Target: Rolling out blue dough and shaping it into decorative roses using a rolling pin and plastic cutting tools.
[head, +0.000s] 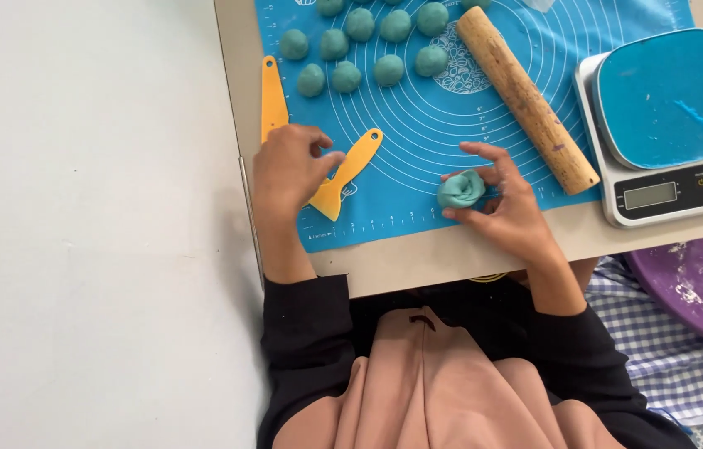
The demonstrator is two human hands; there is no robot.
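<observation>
Right hand (508,199) pinching teal dough lump (460,189) on blue mat (418,133). Left hand (289,170) loosely curled, empty, over yellow scraper (350,172). Rolling pin (526,98), scale (669,125) beside.

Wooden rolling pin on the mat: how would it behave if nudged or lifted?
The rolling pin is a plain cylinder lying flat on the blue mat, so it would probably roll if pushed sideways. It looks like solid wood: likely stiff, fairly heavy for its size, not fragile.

Top edge cut off the mat (584,50) and the farthest dough balls (331,7), right edge clipped the purple bowl (700,283), the left hand (289,170) hid part of one yellow scraper (272,96), and the scale (671,125) screen was too small to make out.
</observation>
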